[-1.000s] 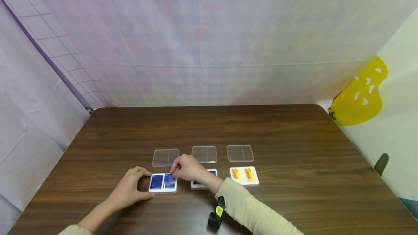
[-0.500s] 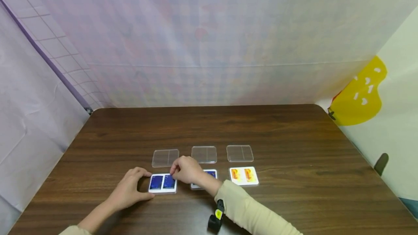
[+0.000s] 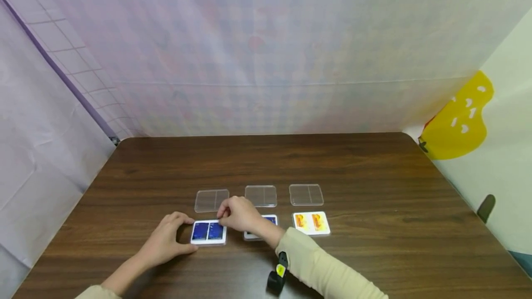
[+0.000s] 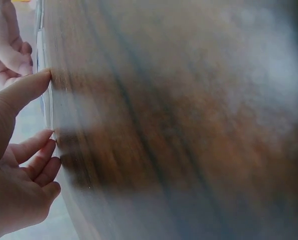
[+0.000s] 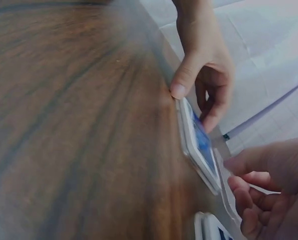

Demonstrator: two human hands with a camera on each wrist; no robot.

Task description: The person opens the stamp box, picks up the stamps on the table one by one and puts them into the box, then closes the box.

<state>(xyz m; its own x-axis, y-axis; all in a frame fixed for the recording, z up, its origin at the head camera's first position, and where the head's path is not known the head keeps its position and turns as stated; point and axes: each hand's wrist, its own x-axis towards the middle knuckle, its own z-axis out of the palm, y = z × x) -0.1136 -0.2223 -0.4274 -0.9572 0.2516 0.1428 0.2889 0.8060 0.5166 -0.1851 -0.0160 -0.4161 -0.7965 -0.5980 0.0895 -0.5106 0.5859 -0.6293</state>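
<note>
Several fingers and the thumb of my left hand (image 3: 164, 241) grip the left side of a flat white case (image 3: 208, 242) holding two blue cards (image 3: 201, 231) side by side. The thumb rests at its near edge and the fingers at its far edge. My right hand (image 3: 238, 216) reaches across, fingers curled, its fingertips at the far right corner of the right-hand card. In the right wrist view those fingertips sit close beside the case (image 5: 189, 140); I cannot tell whether they pinch a card. The left wrist view shows the left thumb and fingers at the case edge.
Under my right forearm lies a second case with blue cards (image 3: 272, 219), partly hidden. Right of it is one with orange-and-yellow pictures (image 3: 311, 224). Three clear plastic lids (image 3: 212, 201) lie in a row behind. All are on a brown wooden table (image 3: 374, 183).
</note>
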